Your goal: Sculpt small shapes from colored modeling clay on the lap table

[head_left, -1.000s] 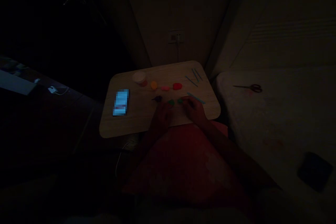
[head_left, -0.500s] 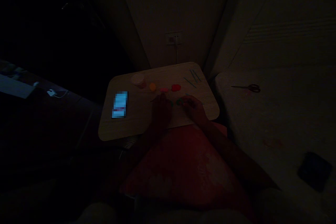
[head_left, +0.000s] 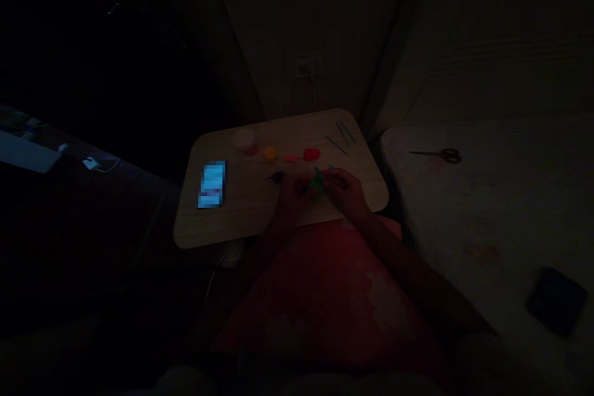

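Note:
Green modelling clay (head_left: 318,180) is pinched between my two hands over the near side of a small wooden-topped table (head_left: 250,204). My left hand (head_left: 297,192) closes on its left side, its fingers dim and partly hidden. From the right, my right hand (head_left: 344,187) holds the other side with thumb and fingertips. A dark lump with a thin point (head_left: 277,177) lies just left of my left hand. Beyond the hands sit a red clay lump (head_left: 311,154), a pink piece (head_left: 290,159) and an orange ball (head_left: 270,153).
A lit phone (head_left: 212,184) lies at the table's left. Behind stands a pale tub (head_left: 244,141). Several thin blue sticks (head_left: 342,135) lie at the far right. On a pale surface to the right rest scissors (head_left: 439,154) and a dark blue object (head_left: 557,301). The room is very dark.
The green clay was in two separate parts, one by each hand; now they meet between my fingers. My left hand reached over the dark lump, then moved right to my right hand.

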The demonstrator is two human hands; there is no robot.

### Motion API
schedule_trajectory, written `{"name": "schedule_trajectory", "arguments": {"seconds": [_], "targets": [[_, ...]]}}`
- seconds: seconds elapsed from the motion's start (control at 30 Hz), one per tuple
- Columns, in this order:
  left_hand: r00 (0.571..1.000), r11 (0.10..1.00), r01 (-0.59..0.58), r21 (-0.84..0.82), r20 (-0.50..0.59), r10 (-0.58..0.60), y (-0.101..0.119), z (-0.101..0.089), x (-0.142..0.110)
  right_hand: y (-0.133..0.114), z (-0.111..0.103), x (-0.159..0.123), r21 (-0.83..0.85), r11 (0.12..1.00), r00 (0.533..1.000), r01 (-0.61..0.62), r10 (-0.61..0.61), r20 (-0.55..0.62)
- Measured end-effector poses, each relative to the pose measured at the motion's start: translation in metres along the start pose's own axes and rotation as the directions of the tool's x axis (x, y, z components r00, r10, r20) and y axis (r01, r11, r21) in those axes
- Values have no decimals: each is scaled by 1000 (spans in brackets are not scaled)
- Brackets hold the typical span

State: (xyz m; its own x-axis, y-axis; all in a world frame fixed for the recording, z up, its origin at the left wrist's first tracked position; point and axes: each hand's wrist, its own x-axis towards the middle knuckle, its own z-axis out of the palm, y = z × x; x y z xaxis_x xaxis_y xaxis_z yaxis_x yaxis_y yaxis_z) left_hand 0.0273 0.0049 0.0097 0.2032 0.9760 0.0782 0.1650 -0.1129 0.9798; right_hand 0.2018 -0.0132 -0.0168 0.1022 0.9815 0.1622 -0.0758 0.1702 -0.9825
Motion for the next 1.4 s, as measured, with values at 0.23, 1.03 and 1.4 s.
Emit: {"name": "schedule_trajectory", "arguments": {"seconds": [0.23,1.03,1.4], "targets": [[998,999,33,-11,-45,-33,-3,1,-10,1,2,-2,11,999,999,-39,38,19],[995,992,-86,91,-44,90,-14,0,-6,-5,4,-3,-80,997,999,15,-11,44],[996,993,-75,92,-43,79,-7,-2,-7,-11,3,-6,-116,974,975,197,-182,130]]}}
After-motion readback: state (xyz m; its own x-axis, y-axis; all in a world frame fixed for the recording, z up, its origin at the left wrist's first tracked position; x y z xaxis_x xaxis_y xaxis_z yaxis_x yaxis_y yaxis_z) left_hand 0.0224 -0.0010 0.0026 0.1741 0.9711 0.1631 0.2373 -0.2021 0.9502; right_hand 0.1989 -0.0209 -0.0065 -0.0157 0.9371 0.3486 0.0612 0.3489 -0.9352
